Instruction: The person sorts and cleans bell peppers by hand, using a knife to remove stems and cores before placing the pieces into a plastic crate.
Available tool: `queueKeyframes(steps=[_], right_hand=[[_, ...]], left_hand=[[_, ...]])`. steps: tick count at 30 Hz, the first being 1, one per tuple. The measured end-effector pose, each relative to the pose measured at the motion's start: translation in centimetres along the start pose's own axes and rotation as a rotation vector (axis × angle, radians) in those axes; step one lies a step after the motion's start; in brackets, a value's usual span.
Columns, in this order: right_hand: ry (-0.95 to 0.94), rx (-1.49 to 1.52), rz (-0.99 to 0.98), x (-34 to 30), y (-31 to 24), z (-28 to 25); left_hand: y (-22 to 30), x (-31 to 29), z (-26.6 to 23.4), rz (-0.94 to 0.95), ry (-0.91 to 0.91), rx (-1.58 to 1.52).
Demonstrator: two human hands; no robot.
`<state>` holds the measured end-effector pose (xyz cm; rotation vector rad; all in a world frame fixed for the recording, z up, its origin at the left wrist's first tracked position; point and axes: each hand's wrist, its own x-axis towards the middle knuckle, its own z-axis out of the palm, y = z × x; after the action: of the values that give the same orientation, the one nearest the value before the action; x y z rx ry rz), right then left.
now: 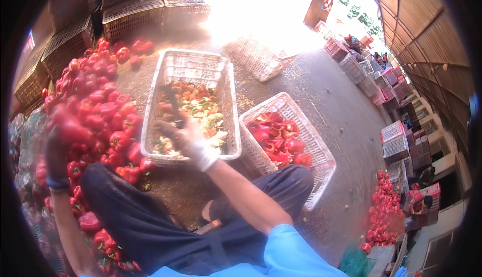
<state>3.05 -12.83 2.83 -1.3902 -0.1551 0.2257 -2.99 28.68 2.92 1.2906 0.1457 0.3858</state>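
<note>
Over the left side of the pepper pile, my left hand [56,159] in a dark glove is closed on a red bell pepper [71,126], both smeared by motion. My right hand [188,139], in a soiled pale glove, grips a knife [171,100] with a dark blade pointing away from me. It hangs above a white plastic crate [235,121] that holds pepper cores and trimmings [201,109] in green, cream and orange. To the right, a second white crate [314,151] contains red pepper pieces [276,136].
A large heap of red peppers [103,109] spreads along my left, beside green mesh sacks [25,151]. Stacked crates [133,16] stand behind it. Another crate [261,58] lies beyond. Far right are more crates [394,139], peppers [385,212] and a person [419,204].
</note>
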Motion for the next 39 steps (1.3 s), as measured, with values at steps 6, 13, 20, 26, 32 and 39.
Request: queueKeyframes(steps=[6,13,20,26,32,39], right_hand=[[-0.044,-0.229,-0.281,-0.5,-2.5,2.5],[0.119,-0.368,-0.162,-3.3,-1.5,-1.4],[0.202,-0.225,0.060,-3.9,0.3,-4.9],[0.237,0.278,0.252,-3.7,2.5,-7.4],[0.187,0.266,0.322,-3.6,3.2,-5.9],[0.092,0.082,0.413,-4.2,4.6,-6.7]], left_hand=[[3.6,-1.2,18.0,-0.055,-0.305,0.270],[-2.4,-3.5,24.7,-0.091,-0.369,0.266],[-8.4,-1.8,25.6,-0.097,-0.261,0.252],[-9.2,-1.1,23.6,-0.583,-0.323,-0.012],[-9.1,-3.7,24.4,-0.515,-0.528,-0.019],[-9.8,-4.0,24.2,-0.385,-0.483,0.036]])
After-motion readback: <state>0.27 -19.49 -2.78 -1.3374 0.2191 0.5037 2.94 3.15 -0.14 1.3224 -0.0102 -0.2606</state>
